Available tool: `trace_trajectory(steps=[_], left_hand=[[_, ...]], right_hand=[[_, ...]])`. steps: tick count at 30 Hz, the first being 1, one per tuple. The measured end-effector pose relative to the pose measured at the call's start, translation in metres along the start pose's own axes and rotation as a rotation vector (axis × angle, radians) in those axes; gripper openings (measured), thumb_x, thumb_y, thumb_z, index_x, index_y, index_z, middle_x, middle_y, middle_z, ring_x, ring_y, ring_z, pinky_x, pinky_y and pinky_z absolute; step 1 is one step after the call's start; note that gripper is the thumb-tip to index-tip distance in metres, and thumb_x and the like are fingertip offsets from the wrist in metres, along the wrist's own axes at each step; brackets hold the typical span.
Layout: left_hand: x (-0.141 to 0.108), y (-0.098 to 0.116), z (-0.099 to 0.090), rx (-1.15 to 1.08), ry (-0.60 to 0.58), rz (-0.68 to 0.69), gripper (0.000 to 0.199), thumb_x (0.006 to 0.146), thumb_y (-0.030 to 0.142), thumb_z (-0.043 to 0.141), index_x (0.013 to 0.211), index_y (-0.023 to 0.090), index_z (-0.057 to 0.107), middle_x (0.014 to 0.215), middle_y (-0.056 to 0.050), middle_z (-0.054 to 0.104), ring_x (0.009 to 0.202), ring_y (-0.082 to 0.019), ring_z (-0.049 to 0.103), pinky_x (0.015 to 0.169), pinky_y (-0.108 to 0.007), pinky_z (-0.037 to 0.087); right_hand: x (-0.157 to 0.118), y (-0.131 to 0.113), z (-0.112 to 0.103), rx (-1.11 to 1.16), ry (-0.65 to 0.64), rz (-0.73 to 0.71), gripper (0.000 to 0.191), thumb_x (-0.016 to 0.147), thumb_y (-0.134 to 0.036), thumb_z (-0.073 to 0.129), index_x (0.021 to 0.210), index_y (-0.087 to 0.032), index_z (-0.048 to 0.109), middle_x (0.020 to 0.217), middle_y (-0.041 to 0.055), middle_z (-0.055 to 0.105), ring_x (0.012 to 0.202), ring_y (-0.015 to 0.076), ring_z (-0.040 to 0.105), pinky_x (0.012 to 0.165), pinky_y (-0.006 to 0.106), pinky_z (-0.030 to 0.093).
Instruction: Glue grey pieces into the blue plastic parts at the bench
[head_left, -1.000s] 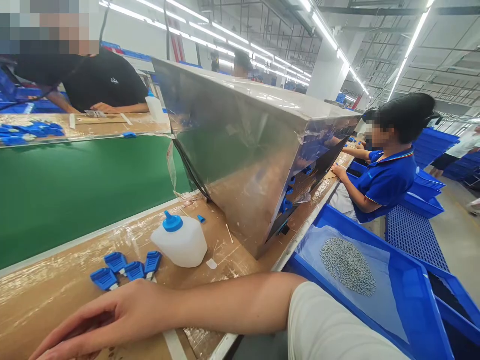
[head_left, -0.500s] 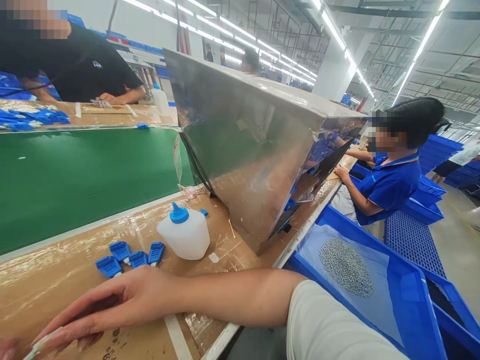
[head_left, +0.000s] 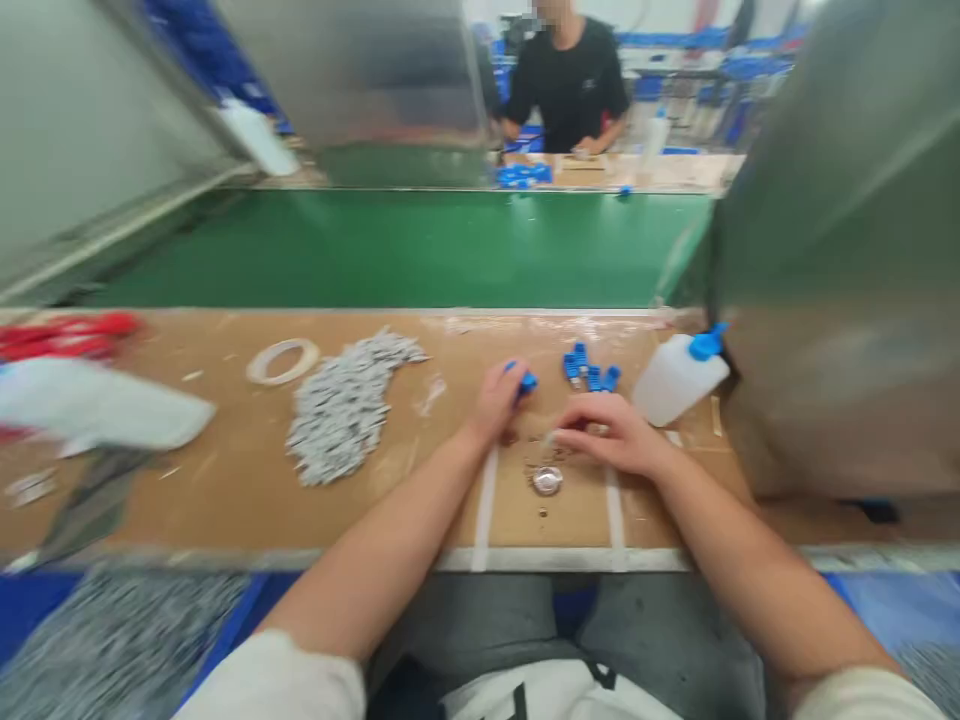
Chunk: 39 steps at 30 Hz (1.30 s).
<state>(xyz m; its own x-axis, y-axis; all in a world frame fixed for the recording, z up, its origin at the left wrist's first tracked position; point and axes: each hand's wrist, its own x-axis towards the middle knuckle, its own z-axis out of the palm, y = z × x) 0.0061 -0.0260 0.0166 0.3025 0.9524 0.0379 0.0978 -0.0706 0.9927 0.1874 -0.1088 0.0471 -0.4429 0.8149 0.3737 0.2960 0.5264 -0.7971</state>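
My left hand is closed on a small blue plastic piece, just above the brown work surface. To its right, my right hand pinches a small whitish piece at its fingertips; blur hides its exact kind. Below the hands lies a small round silvery dish, with dark specks around it. Several blue plastic pieces with pale ends rest behind my right hand. A white squeeze bottle with a blue cap stands beside them.
A pile of small grey pieces and a tape roll lie left. A green belt runs behind the table. A large metal panel rises right. A person works opposite. Blue bins with grey pieces flank my lap.
My view has swung from the right side to the front of the table. Both hands now show fully; the left, barely visible before, holds a blue piece.
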Motion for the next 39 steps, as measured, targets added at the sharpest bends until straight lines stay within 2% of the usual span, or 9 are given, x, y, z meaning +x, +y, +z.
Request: trace_trajectory(steps=[3,8,13,18,21,26,28,31,39], left_hand=[[-0.003,-0.018,-0.021,-0.024,-0.034,0.077,0.039,0.099,0.052,0.05,0.079,0.019,0.054,0.066,0.002,0.049,0.06,-0.012,0.045,0.056,-0.024,0.038],[0.005,-0.023,-0.007,0.068,-0.028,0.157,0.037,0.1,0.049,0.045,0.078,0.02,0.051,0.068,0.001,0.05,0.067,-0.014,0.048,0.063,-0.027,0.039],[0.003,-0.02,-0.009,0.123,-0.041,0.179,0.036,0.102,0.046,0.043,0.078,0.02,0.052,0.073,-0.001,0.055,0.072,-0.016,0.051,0.067,-0.028,0.041],[0.004,-0.021,-0.01,0.119,-0.044,0.179,0.037,0.101,0.047,0.044,0.078,0.02,0.051,0.074,0.0,0.055,0.074,-0.016,0.051,0.07,-0.029,0.043],[0.002,-0.02,-0.009,0.116,-0.038,0.176,0.037,0.102,0.048,0.043,0.079,0.02,0.052,0.075,0.0,0.055,0.074,-0.016,0.051,0.07,-0.029,0.043],[-0.005,-0.013,-0.004,0.094,-0.042,0.14,0.039,0.104,0.049,0.042,0.08,0.02,0.053,0.073,0.0,0.057,0.072,-0.016,0.055,0.069,-0.029,0.041],[-0.007,-0.011,-0.003,0.106,-0.056,0.121,0.04,0.105,0.049,0.041,0.08,0.02,0.054,0.07,0.0,0.056,0.069,-0.016,0.054,0.068,-0.029,0.04],[-0.009,-0.007,0.0,0.11,-0.079,0.105,0.04,0.105,0.048,0.041,0.079,0.02,0.052,0.067,0.001,0.054,0.066,-0.015,0.052,0.066,-0.028,0.038],[-0.01,-0.006,0.004,0.075,-0.091,0.105,0.039,0.106,0.046,0.041,0.078,0.02,0.052,0.067,0.002,0.054,0.064,-0.014,0.051,0.064,-0.028,0.038]], right_hand=[[-0.005,0.001,-0.003,-0.217,-0.197,-0.139,0.017,0.108,-0.026,0.05,0.102,-0.019,0.065,0.089,0.0059,0.068,0.082,0.0146,0.064,0.073,0.025,0.049],[-0.013,-0.006,0.007,-0.475,-0.364,-0.215,0.019,0.108,-0.019,0.043,0.109,-0.019,0.062,0.095,0.0083,0.066,0.083,0.0159,0.063,0.071,0.026,0.046],[-0.014,-0.004,0.014,-0.493,-0.436,-0.215,0.02,0.109,-0.018,0.043,0.108,-0.02,0.063,0.097,0.0073,0.068,0.083,0.0147,0.064,0.072,0.027,0.045],[-0.014,-0.01,0.008,-0.414,-0.468,-0.201,0.021,0.108,-0.015,0.043,0.109,-0.021,0.064,0.099,0.0078,0.069,0.085,0.0155,0.065,0.072,0.028,0.045],[-0.013,-0.01,0.004,-0.28,-0.346,-0.155,0.015,0.106,-0.018,0.05,0.105,-0.021,0.065,0.092,0.0067,0.069,0.081,0.0158,0.064,0.07,0.029,0.047],[-0.01,0.006,0.009,-0.125,0.338,-0.019,0.012,0.101,-0.027,0.063,0.092,-0.021,0.068,0.078,0.0037,0.065,0.069,0.0169,0.059,0.063,0.031,0.046],[-0.007,0.013,0.014,-0.097,0.518,0.057,0.016,0.1,-0.032,0.065,0.09,-0.021,0.069,0.078,0.0033,0.064,0.069,0.0168,0.059,0.062,0.03,0.046],[-0.004,0.022,0.019,-0.063,0.607,0.14,0.021,0.098,-0.038,0.067,0.088,-0.02,0.071,0.079,0.003,0.066,0.071,0.0165,0.059,0.063,0.029,0.047],[0.003,0.035,0.029,-0.085,0.625,0.19,0.027,0.099,-0.046,0.066,0.09,-0.021,0.072,0.087,0.0048,0.07,0.078,0.0187,0.064,0.071,0.032,0.051]])
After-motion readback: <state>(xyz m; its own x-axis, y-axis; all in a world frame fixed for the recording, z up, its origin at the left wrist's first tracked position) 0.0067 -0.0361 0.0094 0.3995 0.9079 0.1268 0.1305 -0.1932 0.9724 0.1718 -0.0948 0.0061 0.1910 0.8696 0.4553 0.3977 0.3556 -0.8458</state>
